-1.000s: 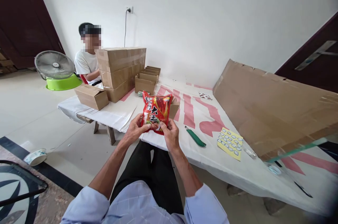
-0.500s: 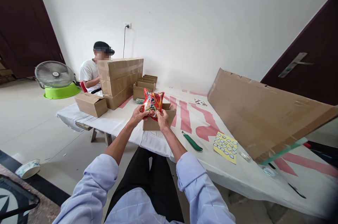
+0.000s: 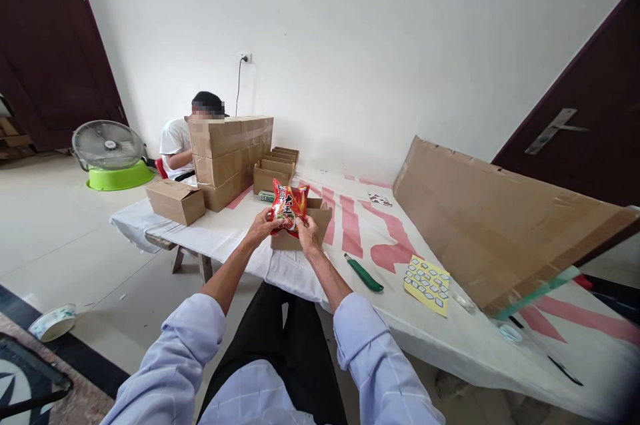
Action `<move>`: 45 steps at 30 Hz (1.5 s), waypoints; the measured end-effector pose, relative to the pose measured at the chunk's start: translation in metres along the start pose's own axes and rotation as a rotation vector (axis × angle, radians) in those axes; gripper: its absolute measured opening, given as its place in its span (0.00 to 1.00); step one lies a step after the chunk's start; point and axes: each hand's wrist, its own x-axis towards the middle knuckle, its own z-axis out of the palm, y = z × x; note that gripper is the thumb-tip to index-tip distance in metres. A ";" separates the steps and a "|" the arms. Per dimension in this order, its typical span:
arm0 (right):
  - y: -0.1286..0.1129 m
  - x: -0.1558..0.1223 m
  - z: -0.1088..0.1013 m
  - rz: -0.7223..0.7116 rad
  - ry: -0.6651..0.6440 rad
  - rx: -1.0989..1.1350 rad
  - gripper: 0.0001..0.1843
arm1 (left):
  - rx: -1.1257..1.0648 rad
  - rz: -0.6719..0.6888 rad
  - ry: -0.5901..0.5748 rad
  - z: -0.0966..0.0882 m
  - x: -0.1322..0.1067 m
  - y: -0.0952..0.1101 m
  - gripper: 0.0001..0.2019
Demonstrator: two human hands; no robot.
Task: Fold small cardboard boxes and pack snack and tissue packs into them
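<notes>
Both my hands hold a red snack packet [image 3: 289, 205] over a small open cardboard box [image 3: 300, 230] on the white-covered table [image 3: 230, 228]. My left hand [image 3: 261, 225] pinches the packet's lower left edge, fingers closed. My right hand [image 3: 307, 233] grips its lower right edge, fingers closed. The packet's lower end dips into the box opening. Part of the box is hidden behind my hands.
A green utility knife [image 3: 363, 273] and a yellow sticker sheet [image 3: 426, 281] lie to the right. A large flat cardboard sheet [image 3: 495, 225] leans at the far right. Stacked sealed boxes [image 3: 230, 155], several open boxes [image 3: 275, 168] and another person [image 3: 177, 141] are at the far left. A fan [image 3: 108, 145] stands on the floor.
My hands carried the packet away from my body out to the open box and lowered it toward the opening. My view also shifted upward.
</notes>
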 end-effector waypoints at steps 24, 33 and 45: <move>-0.106 0.014 -0.009 -0.265 -0.030 -0.077 0.20 | -0.071 0.312 -0.064 0.032 0.005 0.099 0.42; -0.112 0.021 -0.012 -0.269 0.004 -0.022 0.24 | -0.086 0.416 -0.063 0.044 -0.002 0.111 0.43; -0.108 0.014 -0.018 -0.248 0.001 -0.032 0.25 | -0.081 0.488 -0.068 0.051 -0.020 0.121 0.37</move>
